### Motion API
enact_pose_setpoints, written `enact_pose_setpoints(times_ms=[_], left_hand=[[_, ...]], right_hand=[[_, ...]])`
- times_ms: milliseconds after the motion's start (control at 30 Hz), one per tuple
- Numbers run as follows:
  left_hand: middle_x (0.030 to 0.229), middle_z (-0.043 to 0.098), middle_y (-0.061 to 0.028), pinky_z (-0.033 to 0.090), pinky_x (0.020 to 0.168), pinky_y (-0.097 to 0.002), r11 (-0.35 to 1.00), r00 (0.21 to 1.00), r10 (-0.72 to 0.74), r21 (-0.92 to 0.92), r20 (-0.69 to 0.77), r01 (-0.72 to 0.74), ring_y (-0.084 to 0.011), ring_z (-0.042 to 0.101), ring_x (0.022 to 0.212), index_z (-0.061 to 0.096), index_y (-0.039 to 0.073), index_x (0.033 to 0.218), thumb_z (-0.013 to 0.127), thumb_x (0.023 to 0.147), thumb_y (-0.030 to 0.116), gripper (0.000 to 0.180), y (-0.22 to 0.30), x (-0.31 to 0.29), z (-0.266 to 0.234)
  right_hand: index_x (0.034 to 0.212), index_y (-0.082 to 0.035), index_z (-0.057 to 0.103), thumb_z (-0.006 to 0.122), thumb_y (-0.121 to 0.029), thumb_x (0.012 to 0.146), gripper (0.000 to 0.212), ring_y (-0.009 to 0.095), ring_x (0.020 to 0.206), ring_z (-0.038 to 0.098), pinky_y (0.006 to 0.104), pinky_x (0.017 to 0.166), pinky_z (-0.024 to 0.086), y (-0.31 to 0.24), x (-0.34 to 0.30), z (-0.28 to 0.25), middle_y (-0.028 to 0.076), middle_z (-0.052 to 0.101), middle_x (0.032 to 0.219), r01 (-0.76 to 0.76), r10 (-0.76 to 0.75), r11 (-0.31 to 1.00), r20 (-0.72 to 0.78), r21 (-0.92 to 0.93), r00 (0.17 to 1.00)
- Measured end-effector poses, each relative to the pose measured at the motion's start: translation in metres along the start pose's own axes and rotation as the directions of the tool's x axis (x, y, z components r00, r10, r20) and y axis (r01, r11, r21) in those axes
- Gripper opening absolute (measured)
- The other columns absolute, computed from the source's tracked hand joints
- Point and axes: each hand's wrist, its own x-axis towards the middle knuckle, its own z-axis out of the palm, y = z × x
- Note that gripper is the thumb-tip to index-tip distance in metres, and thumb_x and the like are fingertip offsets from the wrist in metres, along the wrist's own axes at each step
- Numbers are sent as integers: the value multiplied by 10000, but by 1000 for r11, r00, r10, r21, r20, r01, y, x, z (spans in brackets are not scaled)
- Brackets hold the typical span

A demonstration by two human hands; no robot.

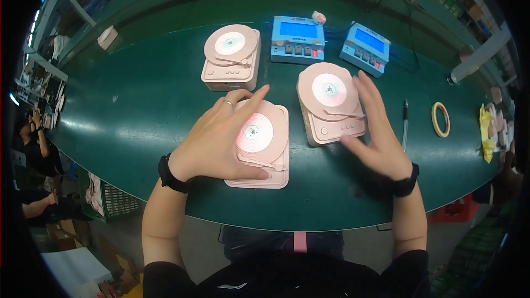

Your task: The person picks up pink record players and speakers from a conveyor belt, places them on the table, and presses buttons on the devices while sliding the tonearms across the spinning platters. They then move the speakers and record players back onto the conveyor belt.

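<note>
A pink mini record player [275, 121] with a white-centred disc lies in front of me. Over its left side spreads my left hand [212, 138], a ring on one finger; the thumb lies across the front panel, and the other fingers stretch past the far left corner. A second pink record player [314, 111] stands to the right, slightly turned. Beside its right edge is my right hand [381, 135], fingers and thumb apart, the thumb tip by the front right corner; contact is hard to make out. Farther back stands a third pink record player [251, 74].
Two blue testers with screens, one on the left [298, 41] and one on the right [365, 48], stand at the back of the green table [149, 88]. A pen [406, 124], a tape roll [440, 119] and a yellow wrapper [486, 132] lie rightward. A green crate [118, 201] is below left.
</note>
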Motion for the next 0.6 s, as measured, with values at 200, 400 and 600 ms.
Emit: enact_pose_setpoints(times_ms=[200,400,600], left_hand=[[1348,426,-260,412,1004,-428,999,999,33,-20,8,-33,-412,482,1174,264,76,1509,872,516,466,1228,-3,-1,-1],[1352,424,-257,419,990,-422,999,999,31,-23,43,-30,-403,486,1169,250,69,1513,879,505,456,1249,-7,-5,-3],[1418,365,-239,390,1027,-431,994,995,-39,-95,89,47,-413,446,1225,169,100,1536,908,466,434,1342,-10,-5,-1]], right_hand=[[1410,-139,471,697,-379,815,681,363,1426,278,502,1155,181,-54,-10,-3,182,311,1532,387,-205,856,463,-342,862],[1387,-147,502,647,-435,855,622,328,1411,323,505,1137,223,-70,-30,23,121,368,1516,578,-342,808,709,-113,617],[1360,-86,507,669,-417,822,652,292,1400,338,482,1112,281,-72,-33,36,103,353,1526,584,-337,806,732,-101,592]])
